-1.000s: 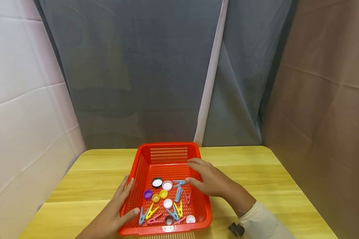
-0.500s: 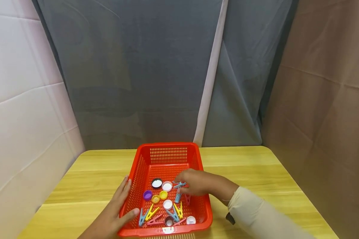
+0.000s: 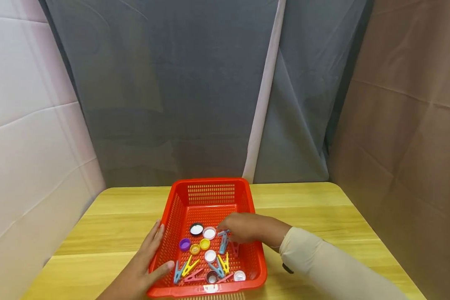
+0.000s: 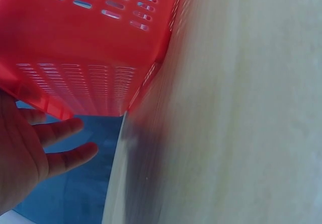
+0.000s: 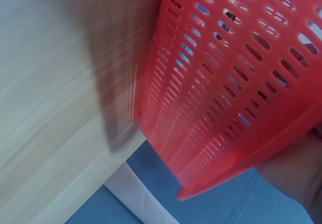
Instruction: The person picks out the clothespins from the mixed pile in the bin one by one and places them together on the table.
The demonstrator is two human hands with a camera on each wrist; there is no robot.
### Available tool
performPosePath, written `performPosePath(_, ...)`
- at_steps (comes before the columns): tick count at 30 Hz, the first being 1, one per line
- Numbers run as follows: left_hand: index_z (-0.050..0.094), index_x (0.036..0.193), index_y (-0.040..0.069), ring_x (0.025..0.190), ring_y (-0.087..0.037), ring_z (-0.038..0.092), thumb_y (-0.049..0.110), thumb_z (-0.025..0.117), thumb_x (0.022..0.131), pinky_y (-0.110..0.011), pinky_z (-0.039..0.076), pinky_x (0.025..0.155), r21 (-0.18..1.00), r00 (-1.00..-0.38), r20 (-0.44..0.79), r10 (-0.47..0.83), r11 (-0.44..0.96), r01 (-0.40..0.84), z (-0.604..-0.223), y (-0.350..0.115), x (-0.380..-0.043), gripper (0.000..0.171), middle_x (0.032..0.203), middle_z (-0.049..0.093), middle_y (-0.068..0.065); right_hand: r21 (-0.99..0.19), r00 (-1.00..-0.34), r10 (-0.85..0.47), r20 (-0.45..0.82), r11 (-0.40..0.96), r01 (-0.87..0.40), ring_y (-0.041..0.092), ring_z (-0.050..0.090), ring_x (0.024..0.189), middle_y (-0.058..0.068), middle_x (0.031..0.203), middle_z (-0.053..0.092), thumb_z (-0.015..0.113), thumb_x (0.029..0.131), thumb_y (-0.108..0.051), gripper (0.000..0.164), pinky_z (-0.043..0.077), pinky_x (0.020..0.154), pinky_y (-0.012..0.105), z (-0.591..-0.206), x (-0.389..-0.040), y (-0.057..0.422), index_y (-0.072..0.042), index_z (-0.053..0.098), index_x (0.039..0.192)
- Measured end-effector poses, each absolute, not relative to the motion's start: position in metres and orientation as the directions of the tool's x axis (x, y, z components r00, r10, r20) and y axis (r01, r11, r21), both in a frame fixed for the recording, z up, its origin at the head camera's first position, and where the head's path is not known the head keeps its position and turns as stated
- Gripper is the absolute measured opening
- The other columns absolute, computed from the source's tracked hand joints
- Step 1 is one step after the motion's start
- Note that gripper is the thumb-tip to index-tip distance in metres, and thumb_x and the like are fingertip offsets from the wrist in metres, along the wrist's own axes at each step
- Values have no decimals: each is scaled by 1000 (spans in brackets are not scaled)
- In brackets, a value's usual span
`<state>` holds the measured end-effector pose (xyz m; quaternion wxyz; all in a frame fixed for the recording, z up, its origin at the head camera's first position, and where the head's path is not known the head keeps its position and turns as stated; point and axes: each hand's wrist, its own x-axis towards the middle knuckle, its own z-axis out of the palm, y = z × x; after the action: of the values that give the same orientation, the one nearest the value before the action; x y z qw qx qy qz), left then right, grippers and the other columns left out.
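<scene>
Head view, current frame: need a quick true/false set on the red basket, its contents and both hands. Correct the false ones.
1. The right hand reaches into the red basket. True.
2. The clips are all yellow. False: blue and pink ones show too.
3. The left hand is at the basket's left side. True.
4. The purple cap lies to the left of both yellow caps. True.
5. The black-rimmed cap lies nearer the person than the purple cap. False: it lies farther away.
6. The basket is upside down on the wooden table. False: its open top faces up.
</scene>
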<state>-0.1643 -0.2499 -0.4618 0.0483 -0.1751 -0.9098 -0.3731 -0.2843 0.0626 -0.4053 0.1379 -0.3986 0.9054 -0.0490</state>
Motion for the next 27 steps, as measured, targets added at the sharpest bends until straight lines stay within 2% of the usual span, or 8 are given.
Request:
performPosePath(4,14,176,7,154,-62,34,32,75,103,-60,64,99,677,-941,198,276,656,335,-460,-249,-164,98,182,7,-25,-199,-651,-727,-217,686,-700,4,68,103,-7,122,79,79,97,-3,40,64,99,28,-408,-287,58,-21,78,132)
performPosePath(11,14,176,7,153,-63,35,31,75,103,-60,65,97,692,-942,193,275,642,329,-460,-248,-163,98,182,6,-26,-233,-683,-672,-286,740,-630,9,65,103,-6,125,76,83,91,2,48,65,102,32,-405,-291,51,-24,78,131)
performPosePath(16,14,176,6,153,-64,36,30,75,103,-60,63,99,690,-939,204,278,639,340,-461,-247,-164,98,182,6,-26,-292,-659,-675,-331,738,-608,11,60,105,-6,125,71,84,87,5,52,63,97,27,-402,-299,51,-23,77,131)
performPosePath(19,14,176,6,152,-64,37,31,75,103,-60,63,99,688,-940,204,275,643,337,-461,-246,-165,98,182,6,-25,-333,-641,-688,-340,725,-602,12,59,102,-5,120,70,85,85,7,51,61,87,22,-402,-305,52,-21,78,126)
performPosePath(27,15,175,5,153,-64,36,31,75,102,-58,64,99,696,-941,202,270,637,332,-460,-246,-167,97,182,7,-26,-397,-623,-707,-336,706,-587,9,63,105,-6,117,73,91,83,2,45,60,90,20,-406,-313,49,-19,81,122)
